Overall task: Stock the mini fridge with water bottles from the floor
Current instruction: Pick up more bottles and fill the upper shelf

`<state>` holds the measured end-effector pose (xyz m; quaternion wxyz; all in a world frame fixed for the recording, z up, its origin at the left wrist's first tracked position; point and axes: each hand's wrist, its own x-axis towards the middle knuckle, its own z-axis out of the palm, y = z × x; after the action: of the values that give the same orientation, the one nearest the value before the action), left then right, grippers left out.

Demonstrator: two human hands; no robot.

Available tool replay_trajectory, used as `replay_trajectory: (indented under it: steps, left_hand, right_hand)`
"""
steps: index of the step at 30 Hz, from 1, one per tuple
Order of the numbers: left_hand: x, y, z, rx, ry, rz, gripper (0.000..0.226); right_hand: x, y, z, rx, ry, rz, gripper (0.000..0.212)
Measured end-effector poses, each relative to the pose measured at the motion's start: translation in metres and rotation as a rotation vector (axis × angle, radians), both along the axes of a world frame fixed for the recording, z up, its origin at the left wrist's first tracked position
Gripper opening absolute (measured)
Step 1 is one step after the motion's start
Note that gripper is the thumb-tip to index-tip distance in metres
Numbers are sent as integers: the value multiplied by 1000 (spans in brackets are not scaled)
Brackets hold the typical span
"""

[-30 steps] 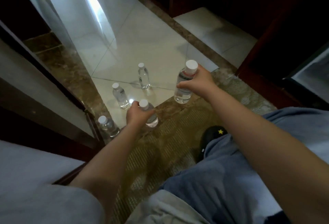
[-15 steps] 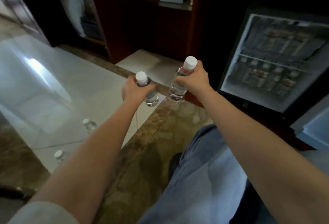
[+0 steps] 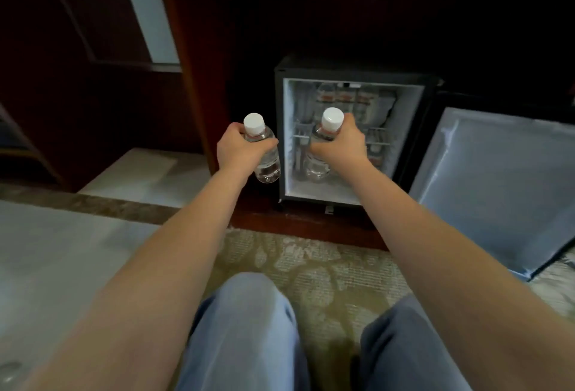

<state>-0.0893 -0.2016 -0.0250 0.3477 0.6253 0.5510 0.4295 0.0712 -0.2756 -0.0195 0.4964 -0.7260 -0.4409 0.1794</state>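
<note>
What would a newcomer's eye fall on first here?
Two white-capped bottles are held out mid-frame: the left hand grips the left bottle before the dark cabinet, and the right hand grips the right bottle in front of the fridge. The fridge is lit and open, with stocked bottles on its shelves and its door swung out to the right.

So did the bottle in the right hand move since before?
Yes. The right hand has carried its bottle rightward: earlier it was left of the mini fridge, now it is in front of the open compartment.
</note>
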Motion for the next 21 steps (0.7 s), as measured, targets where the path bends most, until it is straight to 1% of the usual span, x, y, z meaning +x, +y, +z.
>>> replay_trajectory:
  steps: [5, 8, 14, 17, 21]
  left_hand:
    - [70, 17, 7, -21, -13, -112, 53]
    - [107, 34, 7, -14, -11, -154, 54]
    - [167, 79, -12, -19, 1, -216, 52]
    - [188, 103, -29, -29, -7, -230, 52]
    - [201, 129, -57, 22, -31, -236, 49]
  right_hand:
    - [65, 12, -5, -14, 28, -117, 60]
    - [98, 27, -14, 0, 45, -179, 66]
    - [154, 70, -37, 60, 106, -316, 63]
    - [182, 95, -54, 98, 77, -348, 61]
    - [211, 130, -70, 66, 6, -377, 54]
